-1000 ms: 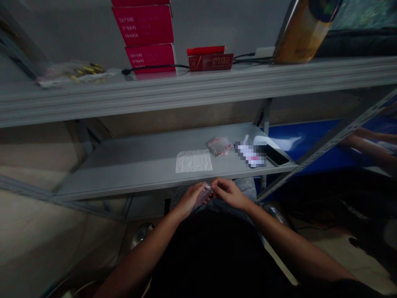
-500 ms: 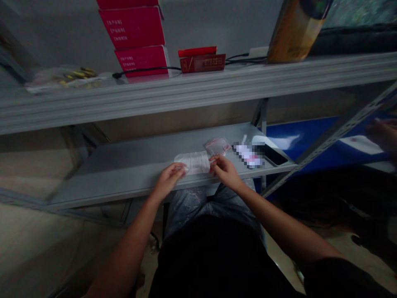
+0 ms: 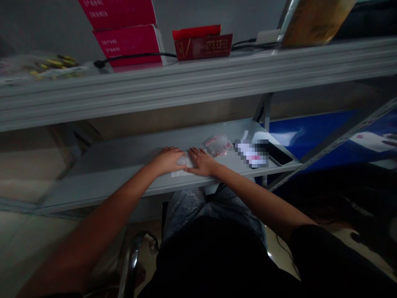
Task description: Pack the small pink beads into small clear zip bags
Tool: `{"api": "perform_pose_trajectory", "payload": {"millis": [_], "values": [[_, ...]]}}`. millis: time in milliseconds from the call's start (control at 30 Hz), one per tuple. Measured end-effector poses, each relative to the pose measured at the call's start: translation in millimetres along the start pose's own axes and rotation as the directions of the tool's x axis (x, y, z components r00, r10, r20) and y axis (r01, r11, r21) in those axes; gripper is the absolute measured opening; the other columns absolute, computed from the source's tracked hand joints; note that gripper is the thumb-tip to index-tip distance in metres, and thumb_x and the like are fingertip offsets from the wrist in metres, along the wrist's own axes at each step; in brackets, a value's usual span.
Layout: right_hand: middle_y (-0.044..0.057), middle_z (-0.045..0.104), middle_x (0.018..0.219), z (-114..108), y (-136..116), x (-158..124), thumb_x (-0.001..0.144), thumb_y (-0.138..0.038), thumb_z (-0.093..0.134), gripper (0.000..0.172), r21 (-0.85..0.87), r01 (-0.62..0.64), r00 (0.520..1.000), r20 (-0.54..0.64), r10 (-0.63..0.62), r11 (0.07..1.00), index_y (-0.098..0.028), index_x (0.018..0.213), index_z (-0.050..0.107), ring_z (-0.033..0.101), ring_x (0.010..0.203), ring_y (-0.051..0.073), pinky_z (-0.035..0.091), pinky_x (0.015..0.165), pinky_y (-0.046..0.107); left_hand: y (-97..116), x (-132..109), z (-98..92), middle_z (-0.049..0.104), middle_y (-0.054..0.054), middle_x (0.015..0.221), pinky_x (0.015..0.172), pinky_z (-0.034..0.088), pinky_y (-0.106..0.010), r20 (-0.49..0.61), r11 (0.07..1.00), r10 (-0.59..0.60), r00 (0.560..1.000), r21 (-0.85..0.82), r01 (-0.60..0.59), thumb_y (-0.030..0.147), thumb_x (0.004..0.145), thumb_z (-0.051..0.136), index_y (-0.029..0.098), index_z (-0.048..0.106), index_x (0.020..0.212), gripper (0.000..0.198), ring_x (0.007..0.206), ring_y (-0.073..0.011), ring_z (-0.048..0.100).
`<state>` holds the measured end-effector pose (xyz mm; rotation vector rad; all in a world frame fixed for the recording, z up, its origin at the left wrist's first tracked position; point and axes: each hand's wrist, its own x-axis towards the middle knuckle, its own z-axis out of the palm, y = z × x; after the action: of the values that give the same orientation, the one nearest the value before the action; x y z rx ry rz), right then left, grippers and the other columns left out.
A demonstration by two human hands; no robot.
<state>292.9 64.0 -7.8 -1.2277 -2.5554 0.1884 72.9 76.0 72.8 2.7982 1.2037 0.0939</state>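
On the lower grey shelf [image 3: 124,165] my two hands lie side by side, palms down, over a white translucent sheet that looks like thin plastic [image 3: 177,174]. My left hand [image 3: 169,159] rests on its left part with the fingers stretched out. Pressed on its right part is my right hand [image 3: 201,162], fingers flat and a little apart, thumb pointing left. The hands cover most of the sheet. Just right of my right hand lies a clear zip bag [image 3: 218,145] with red edging; small red bits show along its lower edge.
A blurred-out item [image 3: 251,154] and a dark phone [image 3: 277,154] lie at the shelf's right end. The upper shelf [image 3: 198,80] carries pink boxes [image 3: 127,43], a dark red box [image 3: 203,47] and a cable. A chair's metal armrest [image 3: 133,252] stands low left.
My hands held the white sheet by its two ends with pinched fingers. Now both have come closer together and lie flat on it. The view has shifted slightly.
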Motion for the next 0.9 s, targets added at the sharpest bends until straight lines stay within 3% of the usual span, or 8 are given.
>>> {"api": "perform_pose_trajectory", "payload": {"millis": [233,433,533,633,700,800,900], "values": [[0.029,0.027,0.167,-1,-2,3,0.103,-0.07,0.037,0.091,-0.048,-0.024,0.997,0.065,0.027,0.999,0.0,0.161,0.031,0.023,0.157,0.043,0.019,0.127,0.057,5,13,-14.2,0.071,-0.014,0.119,0.106,0.039,-0.046,0.082,0.986,-0.028,0.996,0.166,0.014,0.052,0.08,0.076,0.023,0.076,0.109,0.041,0.115,-0.0371,0.06],[0.028,0.03,0.166,1,-2,3,0.105,-0.062,0.037,0.083,-0.056,-0.016,0.999,0.044,0.019,0.998,0.0,0.161,0.032,0.024,0.157,0.041,0.019,0.128,0.055,2,16,-20.2,0.069,-0.013,0.118,0.11,0.036,-0.045,0.015,0.998,-0.013,1.0,0.054,0.012,0.042,0.076,0.079,0.023,0.077,0.102,0.033,0.122,-0.0374,0.057],[0.024,0.033,0.167,1,0,3,0.104,-0.064,0.038,0.083,-0.021,-0.019,1.0,0.014,0.019,1.0,-0.004,0.161,0.033,0.026,0.157,0.041,0.02,0.127,0.056,-14,16,-20.1,0.071,-0.011,0.118,0.103,0.043,-0.041,-0.055,0.982,-0.107,0.993,-0.165,0.097,0.046,0.079,0.074,0.022,0.074,0.108,0.038,0.115,-0.032,0.062],[0.023,0.035,0.166,2,2,4,0.101,-0.071,0.041,0.088,-0.005,-0.022,1.0,-0.017,0.022,1.0,-0.007,0.161,0.034,0.029,0.156,0.04,0.024,0.127,0.053,-38,9,-19.7,0.075,-0.011,0.106,0.089,0.05,-0.036,-0.017,0.848,-0.28,0.96,-0.473,0.239,0.05,0.087,0.062,0.019,0.072,0.102,0.036,0.097,-0.0257,0.067],[0.023,0.036,0.166,1,2,4,0.1,-0.072,0.043,0.089,0.003,-0.02,0.999,-0.025,0.02,1.0,-0.006,0.16,0.034,0.031,0.155,0.04,0.025,0.127,0.051,-56,2,-18.6,0.075,-0.01,0.093,0.081,0.051,-0.035,0.012,0.764,-0.344,0.939,-0.578,0.288,0.054,0.094,0.049,0.019,0.071,0.093,0.041,0.085,-0.0231,0.066],[0.024,0.037,0.165,0,3,3,0.1,-0.071,0.046,0.089,0.025,-0.017,0.999,-0.031,0.018,1.0,-0.006,0.159,0.036,0.032,0.154,0.04,0.026,0.126,0.052,-78,-9,-13.0,0.075,-0.011,0.09,0.078,0.05,-0.036,-0.027,0.729,-0.451,0.892,-0.587,0.352,0.055,0.095,0.046,0.02,0.068,0.09,0.042,0.081,-0.023,0.065],[0.024,0.04,0.164,-3,1,1,0.098,-0.071,0.05,0.088,0.048,-0.015,0.999,-0.036,0.016,0.999,-0.008,0.159,0.038,0.034,0.153,0.042,0.026,0.126,0.056,-91,-15,0.2,0.075,-0.015,0.107,0.091,0.05,-0.04,-0.154,0.791,-0.527,0.836,-0.449,0.415,0.051,0.089,0.058,0.02,0.068,0.097,0.034,0.098,-0.028,0.067]]}}
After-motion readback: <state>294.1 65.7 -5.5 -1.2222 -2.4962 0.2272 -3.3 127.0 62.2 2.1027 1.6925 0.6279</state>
